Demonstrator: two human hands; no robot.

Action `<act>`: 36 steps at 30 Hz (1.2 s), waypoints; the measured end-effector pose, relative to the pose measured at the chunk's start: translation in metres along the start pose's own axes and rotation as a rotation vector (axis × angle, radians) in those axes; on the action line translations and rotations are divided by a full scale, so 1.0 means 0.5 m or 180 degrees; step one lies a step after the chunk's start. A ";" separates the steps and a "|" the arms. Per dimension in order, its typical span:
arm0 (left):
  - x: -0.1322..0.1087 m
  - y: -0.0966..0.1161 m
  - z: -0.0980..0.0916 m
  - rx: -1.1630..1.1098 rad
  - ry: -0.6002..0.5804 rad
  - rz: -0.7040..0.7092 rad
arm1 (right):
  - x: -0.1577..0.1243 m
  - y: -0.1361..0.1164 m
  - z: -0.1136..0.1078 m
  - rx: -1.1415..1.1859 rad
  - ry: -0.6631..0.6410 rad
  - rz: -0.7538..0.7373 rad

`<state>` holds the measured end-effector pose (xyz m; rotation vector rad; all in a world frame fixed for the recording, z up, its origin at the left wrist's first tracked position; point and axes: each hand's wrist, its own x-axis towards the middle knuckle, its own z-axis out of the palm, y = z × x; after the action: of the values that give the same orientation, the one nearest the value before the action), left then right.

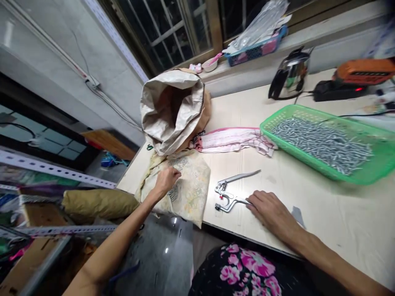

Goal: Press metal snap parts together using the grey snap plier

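Observation:
My left hand [166, 181] rests on a cream patterned cloth [188, 193] at the table's left corner, fingers curled over a small heap of metal pieces [178, 163]; what it pinches is too small to make out. My right hand [269, 210] lies on the table with its fingertips touching the lower handle of silver snap pliers [230, 192], fingers bent but not wrapped round it.
A crumpled brown paper sack [173, 109] stands open behind the cloth. Pink-white fabric [231, 139] lies beside a green basket [370, 172] of metal parts. At the back sit a kettle [290, 74] and a power strip [336, 89]. The table edge [247, 240] is close.

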<state>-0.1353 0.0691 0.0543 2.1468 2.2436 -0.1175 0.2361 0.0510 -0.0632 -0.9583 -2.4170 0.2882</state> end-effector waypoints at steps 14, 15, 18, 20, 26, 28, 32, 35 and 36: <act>0.029 -0.050 0.090 0.0311 -0.0096 0.0401 | 0.001 0.001 0.001 -0.0052 0.0027 -0.0085; 0.029 -0.049 0.087 0.0320 -0.0099 0.0418 | 0.003 0.000 -0.002 -0.0074 0.0025 -0.0127; 0.016 -0.025 0.071 0.0084 0.0049 0.0403 | 0.010 -0.005 -0.012 -0.0262 0.0039 -0.0267; -0.005 0.012 0.063 -0.0596 0.0194 0.0211 | 0.010 -0.010 -0.017 -0.0473 0.0057 -0.0340; -0.105 0.182 0.072 -0.3134 -0.0516 -0.0617 | 0.006 -0.028 -0.031 -0.0787 0.0183 -0.0374; -0.125 0.222 0.085 -0.3411 -0.0616 -0.0735 | 0.006 -0.031 -0.034 -0.0769 0.0201 -0.0390; -0.128 0.248 0.114 -0.3395 -0.0574 -0.0785 | 0.009 -0.032 -0.039 -0.0826 0.0226 -0.0470; -0.115 0.243 0.128 -0.3182 -0.0619 -0.0691 | 0.012 -0.032 -0.041 -0.0961 0.0286 -0.0519; -0.111 0.240 0.130 -0.3102 -0.0648 -0.0663 | 0.013 -0.032 -0.041 -0.0993 0.0290 -0.0518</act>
<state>-0.0146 0.0140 -0.0099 1.3124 1.8067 0.5929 0.2341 0.0441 -0.0376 -0.8738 -2.4805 -0.1927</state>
